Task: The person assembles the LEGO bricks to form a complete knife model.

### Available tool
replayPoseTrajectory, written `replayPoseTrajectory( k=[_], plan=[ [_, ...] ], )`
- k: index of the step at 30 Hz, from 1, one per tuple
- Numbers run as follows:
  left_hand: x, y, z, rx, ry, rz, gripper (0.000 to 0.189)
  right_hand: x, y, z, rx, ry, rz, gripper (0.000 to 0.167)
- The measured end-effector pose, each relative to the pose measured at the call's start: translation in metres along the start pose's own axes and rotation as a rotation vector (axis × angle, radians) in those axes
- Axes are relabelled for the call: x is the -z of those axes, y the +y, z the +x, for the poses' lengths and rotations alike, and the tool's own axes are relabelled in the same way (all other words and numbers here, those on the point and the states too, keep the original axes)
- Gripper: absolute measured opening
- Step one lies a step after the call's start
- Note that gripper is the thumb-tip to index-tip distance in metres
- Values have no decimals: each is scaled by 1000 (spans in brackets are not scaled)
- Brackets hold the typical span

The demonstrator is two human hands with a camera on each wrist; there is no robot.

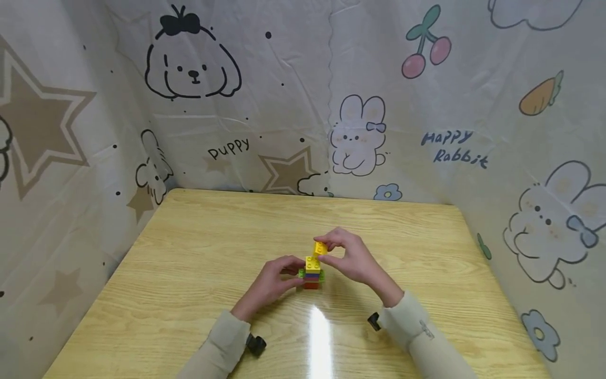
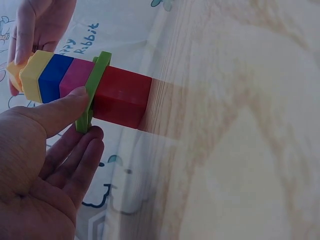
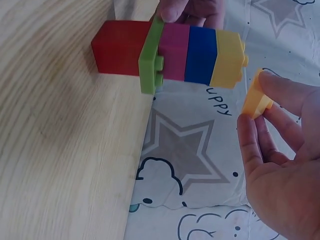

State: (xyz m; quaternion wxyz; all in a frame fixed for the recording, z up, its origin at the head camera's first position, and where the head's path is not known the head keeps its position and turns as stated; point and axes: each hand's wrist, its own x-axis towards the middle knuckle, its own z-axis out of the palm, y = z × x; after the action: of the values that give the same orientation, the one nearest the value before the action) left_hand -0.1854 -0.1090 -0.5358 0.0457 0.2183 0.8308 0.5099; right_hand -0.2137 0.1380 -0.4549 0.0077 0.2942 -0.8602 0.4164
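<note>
A tower of toy building bricks stands upright on the table. From the bottom it has a red brick (image 3: 120, 49), a wider green plate (image 3: 147, 70), a magenta brick (image 3: 174, 52), a blue brick (image 3: 201, 56) and a yellow brick (image 3: 226, 59) with studs on top. My left hand (image 1: 272, 281) grips the tower around the green plate, thumb on one side and fingers on the other. Between the thumb and fingertips of my right hand (image 1: 352, 258) is a small orange-yellow brick (image 3: 255, 100). It is tilted just above the tower's top, and the right wrist view shows a gap between them.
The light wooden table (image 1: 213, 237) extends around the tower on all sides. A pale curtain (image 1: 284, 105) with cartoon prints hangs behind the table and along both sides. Light glares off the tabletop in front of the tower.
</note>
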Motion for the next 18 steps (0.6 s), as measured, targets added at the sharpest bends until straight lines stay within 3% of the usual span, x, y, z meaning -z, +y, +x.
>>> replayPoseTrajectory(
  k=[18],
  plan=[
    [-1, -1, 0, -21, 2, -8, 30, -8, -7, -5, 41, -67, 15, 38]
  ],
)
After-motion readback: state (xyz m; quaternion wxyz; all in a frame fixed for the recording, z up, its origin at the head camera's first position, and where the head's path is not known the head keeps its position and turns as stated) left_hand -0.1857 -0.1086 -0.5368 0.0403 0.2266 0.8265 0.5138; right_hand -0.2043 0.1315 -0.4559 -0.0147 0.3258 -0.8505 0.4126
